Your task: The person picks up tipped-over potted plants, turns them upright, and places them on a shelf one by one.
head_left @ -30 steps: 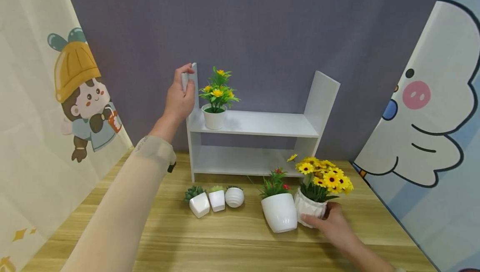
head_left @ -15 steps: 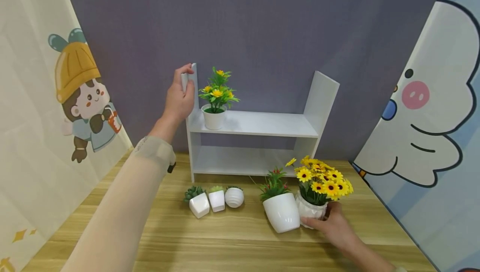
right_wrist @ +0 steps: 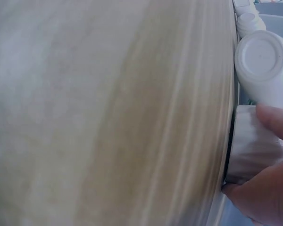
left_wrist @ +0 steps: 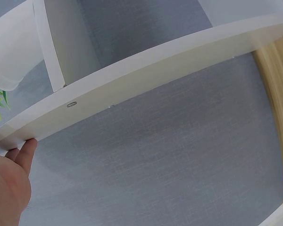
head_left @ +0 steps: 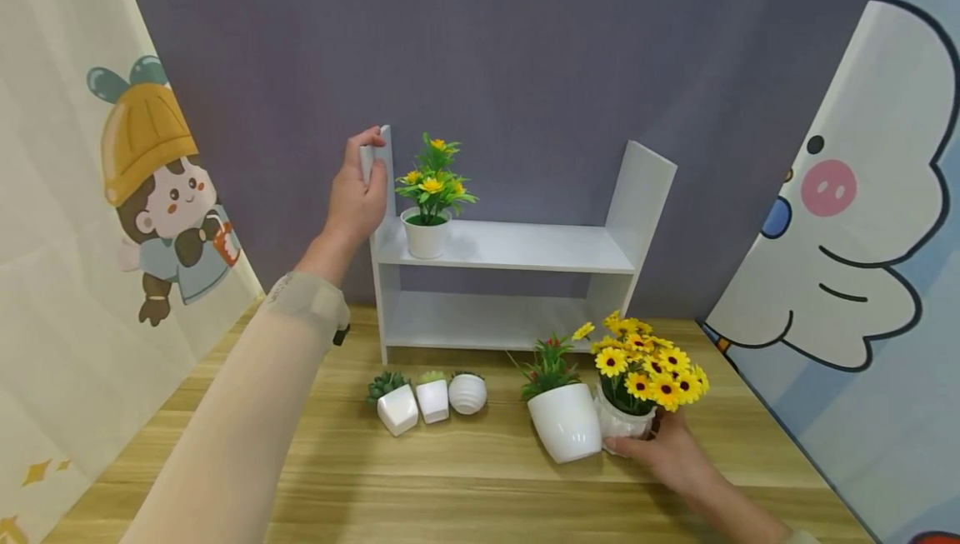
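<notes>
I see the table [head_left: 420,494] and, at its far side, the shelf [head_left: 536,246]; I have the left hand [head_left: 358,194] gripping its left side. Well apart, at near right, I have the right hand [head_left: 671,452] pinching the sunflower pot [head_left: 626,421]. Just left of that, the white pot [head_left: 566,423] lies tipped. The yellow plant [head_left: 429,194] stands upper left on the shelf. Three small pots [head_left: 432,401] lie left, before it.

Even, bright light fills the head view; the glossy white pot [head_left: 566,423] glints, and soft shadow dims the bench [head_left: 465,481] at lower left. The left-wrist lens bows the shelf [left_wrist: 179,59]; the right-wrist view is hazy, blurred.
</notes>
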Demonstrator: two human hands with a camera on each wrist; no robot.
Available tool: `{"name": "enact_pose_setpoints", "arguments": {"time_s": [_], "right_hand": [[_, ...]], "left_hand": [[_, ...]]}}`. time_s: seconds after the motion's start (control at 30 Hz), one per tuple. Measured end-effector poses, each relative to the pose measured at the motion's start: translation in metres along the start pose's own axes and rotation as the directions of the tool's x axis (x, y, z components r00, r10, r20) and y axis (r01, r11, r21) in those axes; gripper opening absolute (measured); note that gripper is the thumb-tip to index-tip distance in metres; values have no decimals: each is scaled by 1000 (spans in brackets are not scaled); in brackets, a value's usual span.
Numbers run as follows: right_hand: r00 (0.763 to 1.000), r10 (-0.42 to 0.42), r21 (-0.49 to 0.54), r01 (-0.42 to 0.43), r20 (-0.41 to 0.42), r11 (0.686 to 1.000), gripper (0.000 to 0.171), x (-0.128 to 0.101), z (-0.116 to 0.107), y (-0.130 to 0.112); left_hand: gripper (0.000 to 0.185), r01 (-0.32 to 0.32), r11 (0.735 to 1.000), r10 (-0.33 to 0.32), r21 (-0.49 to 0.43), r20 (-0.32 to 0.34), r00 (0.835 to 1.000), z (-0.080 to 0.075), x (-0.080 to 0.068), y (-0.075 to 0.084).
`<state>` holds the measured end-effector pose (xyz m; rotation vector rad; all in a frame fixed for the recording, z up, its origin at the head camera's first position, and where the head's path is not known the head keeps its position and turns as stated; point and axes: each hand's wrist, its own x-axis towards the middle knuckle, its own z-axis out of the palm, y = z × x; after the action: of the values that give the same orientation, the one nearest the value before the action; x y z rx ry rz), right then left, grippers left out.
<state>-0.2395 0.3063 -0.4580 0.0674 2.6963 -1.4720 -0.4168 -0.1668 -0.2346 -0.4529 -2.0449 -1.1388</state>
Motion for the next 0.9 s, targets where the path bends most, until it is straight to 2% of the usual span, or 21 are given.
{"name": "enact_pose_setpoints", "arguments": {"time_s": [0.1, 0.4, 0.67, 0.73, 0.9], "right_hand": [[1000, -13, -34, 13, 3, 999, 121, 0, 0, 1], [999, -38, -7, 38, 18, 999, 123, 0, 0, 3], [998, -56, -47, 56, 15, 997, 120, 0, 0, 4], [997, -70, -61, 71, 21, 996, 119, -1, -1, 5], [993, -83, -16, 85, 81, 996, 113, -5, -13, 7]], "left_hand": [[38, -3, 1000, 3, 0, 2, 1000, 0, 0, 0], [39, -10, 1000, 10, 5, -2, 1000, 0, 1, -2], [36, -7, 1000, 7, 2, -8, 1000, -1, -1, -3], [36, -3, 1000, 3, 8, -8, 1000, -1, -2, -3], [37, -5, 1000, 5, 7, -3, 1000, 0, -1, -1]]}}
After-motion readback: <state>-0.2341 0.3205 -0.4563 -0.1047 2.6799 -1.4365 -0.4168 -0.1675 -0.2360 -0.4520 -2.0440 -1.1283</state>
